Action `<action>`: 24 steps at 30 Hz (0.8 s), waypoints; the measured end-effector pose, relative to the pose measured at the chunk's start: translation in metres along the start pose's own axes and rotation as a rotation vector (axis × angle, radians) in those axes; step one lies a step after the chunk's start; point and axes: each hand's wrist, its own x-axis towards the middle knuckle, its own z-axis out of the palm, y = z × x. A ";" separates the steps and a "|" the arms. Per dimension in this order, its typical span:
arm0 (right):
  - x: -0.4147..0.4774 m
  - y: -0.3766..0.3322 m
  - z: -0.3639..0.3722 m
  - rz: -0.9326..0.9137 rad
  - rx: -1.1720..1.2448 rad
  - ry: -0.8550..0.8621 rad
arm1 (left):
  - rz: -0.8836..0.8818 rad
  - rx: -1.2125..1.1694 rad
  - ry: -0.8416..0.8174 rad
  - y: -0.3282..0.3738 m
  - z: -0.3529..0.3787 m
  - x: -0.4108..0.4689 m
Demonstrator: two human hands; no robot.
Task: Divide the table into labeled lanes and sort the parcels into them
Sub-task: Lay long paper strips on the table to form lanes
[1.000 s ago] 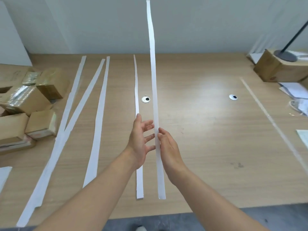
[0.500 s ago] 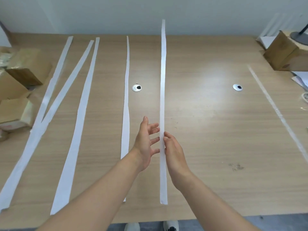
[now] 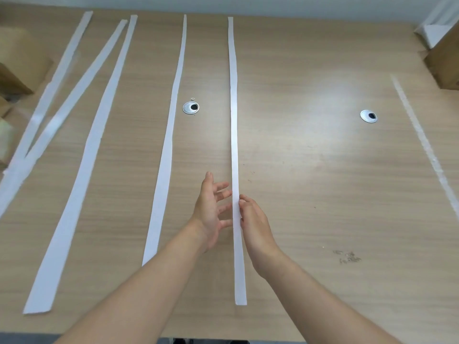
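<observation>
White paper strip [image 3: 233, 120] runs lengthwise down the middle of the wooden table [image 3: 310, 170], from far edge toward near edge. My right hand [image 3: 255, 227] pinches its right side. My left hand [image 3: 208, 214] is spread, fingertips at the strip's left side, gripping nothing. Cardboard parcels [image 3: 17, 65] sit far left.

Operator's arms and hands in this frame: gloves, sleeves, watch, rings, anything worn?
Nothing worn shows. Both forearms are bare down to the frame's bottom edge, with no sleeve or cuff in view. The left hand and right hand are ungloved, with no watch, band or ring visible.
</observation>
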 end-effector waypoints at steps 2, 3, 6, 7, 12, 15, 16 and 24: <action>0.002 0.001 -0.002 0.005 0.000 -0.006 | -0.016 -0.003 0.001 -0.002 0.002 0.004; 0.003 0.001 -0.003 0.002 0.002 -0.007 | -0.022 -0.003 -0.001 -0.003 0.003 0.006; 0.005 -0.001 -0.006 -0.004 0.008 0.002 | -0.026 0.002 -0.008 -0.002 0.005 0.009; 0.006 -0.001 -0.006 -0.002 0.009 0.007 | -0.027 0.006 -0.011 -0.002 0.005 0.011; 0.005 -0.001 -0.008 -0.022 0.016 0.041 | -0.032 0.037 -0.006 0.001 0.002 0.013; 0.001 -0.009 -0.005 -0.024 0.030 0.074 | -0.014 0.044 0.009 0.010 -0.007 0.012; 0.000 -0.013 -0.002 -0.029 0.042 0.081 | -0.008 0.046 0.008 0.015 -0.011 0.010; -0.015 -0.072 0.080 -0.064 0.077 0.001 | 0.108 0.053 0.054 0.077 -0.084 -0.017</action>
